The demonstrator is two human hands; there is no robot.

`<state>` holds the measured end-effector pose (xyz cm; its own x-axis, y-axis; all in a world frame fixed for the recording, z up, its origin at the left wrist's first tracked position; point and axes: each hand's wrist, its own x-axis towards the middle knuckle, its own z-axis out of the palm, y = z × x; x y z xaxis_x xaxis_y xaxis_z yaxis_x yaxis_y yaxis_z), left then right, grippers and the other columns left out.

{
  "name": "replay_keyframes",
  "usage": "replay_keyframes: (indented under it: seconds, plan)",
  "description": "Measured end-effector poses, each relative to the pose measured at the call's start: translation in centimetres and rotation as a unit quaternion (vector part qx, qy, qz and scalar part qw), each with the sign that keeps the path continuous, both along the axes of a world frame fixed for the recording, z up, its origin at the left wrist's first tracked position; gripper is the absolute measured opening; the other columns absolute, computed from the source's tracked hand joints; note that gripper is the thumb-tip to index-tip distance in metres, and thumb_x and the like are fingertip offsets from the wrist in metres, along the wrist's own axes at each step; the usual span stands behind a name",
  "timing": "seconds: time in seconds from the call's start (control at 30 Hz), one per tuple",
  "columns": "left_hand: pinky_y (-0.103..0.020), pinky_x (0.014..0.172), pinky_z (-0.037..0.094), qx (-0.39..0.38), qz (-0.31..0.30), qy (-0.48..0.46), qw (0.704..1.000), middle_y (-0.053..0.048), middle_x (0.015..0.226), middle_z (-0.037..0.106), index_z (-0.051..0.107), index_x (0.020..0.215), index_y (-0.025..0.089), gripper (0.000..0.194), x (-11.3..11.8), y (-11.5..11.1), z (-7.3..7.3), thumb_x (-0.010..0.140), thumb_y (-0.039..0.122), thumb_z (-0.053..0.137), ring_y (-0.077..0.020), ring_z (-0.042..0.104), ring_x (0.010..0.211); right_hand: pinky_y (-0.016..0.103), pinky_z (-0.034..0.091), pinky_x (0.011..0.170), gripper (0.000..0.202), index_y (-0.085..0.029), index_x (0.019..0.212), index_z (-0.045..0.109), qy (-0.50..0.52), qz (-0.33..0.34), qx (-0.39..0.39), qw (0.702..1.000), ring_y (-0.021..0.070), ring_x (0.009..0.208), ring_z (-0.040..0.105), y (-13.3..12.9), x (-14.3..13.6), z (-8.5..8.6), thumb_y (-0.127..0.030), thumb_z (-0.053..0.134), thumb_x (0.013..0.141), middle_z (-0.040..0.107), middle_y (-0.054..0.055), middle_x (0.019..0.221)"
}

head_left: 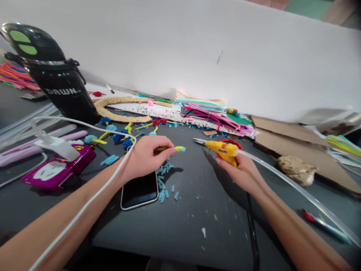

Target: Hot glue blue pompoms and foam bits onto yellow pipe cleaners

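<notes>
**Now: glue gun tip facing a blue-capped yellow stick**

Left hand (146,156) is closed in a pinch on a thin yellow stick (169,149); the stick lies roughly level, its pale blue tip pointing right. The hand sits over the top edge of a smartphone (139,192) that lies flat, screen dark, on the dark grey table (197,226).

Right hand (242,173) is wrapped around the grip of a yellow hot glue gun (222,149), with its metal nozzle aimed left toward the stick's blue tip; nozzle and tip are near but apart. A clear glue stick (296,188) runs out of the gun's back toward the lower right.

Small blue cut pieces (165,180) are scattered just right of the phone, under and below the left hand. A white cable (93,195) crosses the left forearm (its far end goes to a white plug on a magenta case (56,169)).

Behind the left hand: blue pom-pom stems (118,135), a woven ring (121,109), a black bottle (59,82). Further right are bundled pink cords (214,114) on stacked paper, cardboard sheets (296,143), and a seashell (297,170).
</notes>
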<state>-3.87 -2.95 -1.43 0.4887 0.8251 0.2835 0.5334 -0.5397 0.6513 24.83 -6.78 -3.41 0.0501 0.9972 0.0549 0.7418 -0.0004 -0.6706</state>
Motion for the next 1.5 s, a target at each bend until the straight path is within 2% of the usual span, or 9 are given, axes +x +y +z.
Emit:
replay_keyframes:
  seconds: [0.1,0.2,0.37,0.63,1.07,1.5]
  plan:
    - [-0.023,0.061,0.036,0.095,0.002,0.018,0.995,-0.002,0.071,0.06,0.066,0.079,0.015,0.022,-0.2,0.2,-0.6,0.092,0.029,0.055,-0.0106,0.05,0.064,0.031,0.051,0.072,0.023,-0.019,0.093,0.067,0.222,0.037,-0.002,0.974,0.0203,0.083,0.066,-0.5,-0.1,-0.3,-0.04,0.065,0.083,0.072,0.006,0.093]
    - [-0.024,0.063,0.037,0.14,-0.014,0.045,0.989,-0.002,0.073,0.059,0.065,0.082,0.015,0.019,-0.5,0.4,-1.1,0.092,0.026,0.054,-0.0111,0.051,0.067,0.029,0.052,0.068,0.021,-0.019,0.08,0.068,0.286,0.058,-0.026,0.956,0.0168,0.07,0.063,-1.3,-0.9,-0.4,-0.039,0.066,0.083,0.069,0.004,0.076]
    - [-0.024,0.066,0.039,0.18,-0.032,0.064,0.981,-0.004,0.08,0.061,0.066,0.091,0.016,0.018,-0.5,0.4,-1.6,0.094,0.024,0.051,-0.013,0.055,0.074,0.028,0.051,0.066,0.022,-0.019,0.074,0.067,0.285,0.091,-0.065,0.952,0.016,0.069,0.062,-2.2,-2.3,-0.9,-0.039,0.066,0.084,0.067,0.003,0.071]
    - [-0.024,0.064,0.039,0.205,-0.037,0.086,0.974,-0.003,0.081,0.062,0.067,0.091,0.016,0.018,-0.3,0.2,-1.7,0.094,0.026,0.052,-0.0121,0.056,0.073,0.028,0.048,0.063,0.026,-0.019,0.069,0.065,0.225,0.083,-0.067,0.969,0.0157,0.066,0.059,-2.2,-2.4,-1.5,-0.04,0.062,0.084,0.065,0.002,0.069]
    - [-0.023,0.063,0.039,0.197,-0.046,0.081,0.976,-0.002,0.079,0.061,0.066,0.089,0.016,0.015,-0.1,0.2,-1.7,0.093,0.024,0.053,-0.0122,0.056,0.072,0.028,0.045,0.063,0.03,-0.02,0.064,0.062,0.179,0.086,-0.087,0.976,0.0148,0.066,0.057,-2.3,-2.2,-1.4,-0.042,0.059,0.084,0.061,0.0,0.067]
    - [-0.024,0.063,0.039,0.19,-0.046,0.085,0.977,-0.002,0.079,0.062,0.065,0.088,0.016,0.015,-0.2,0.1,-1.7,0.093,0.025,0.053,-0.0123,0.056,0.072,0.025,0.045,0.062,0.018,-0.02,0.063,0.059,0.196,0.091,-0.077,0.973,0.0128,0.063,0.056,-2.2,-2.4,-1.2,-0.027,0.059,0.08,0.06,-0.003,0.063]
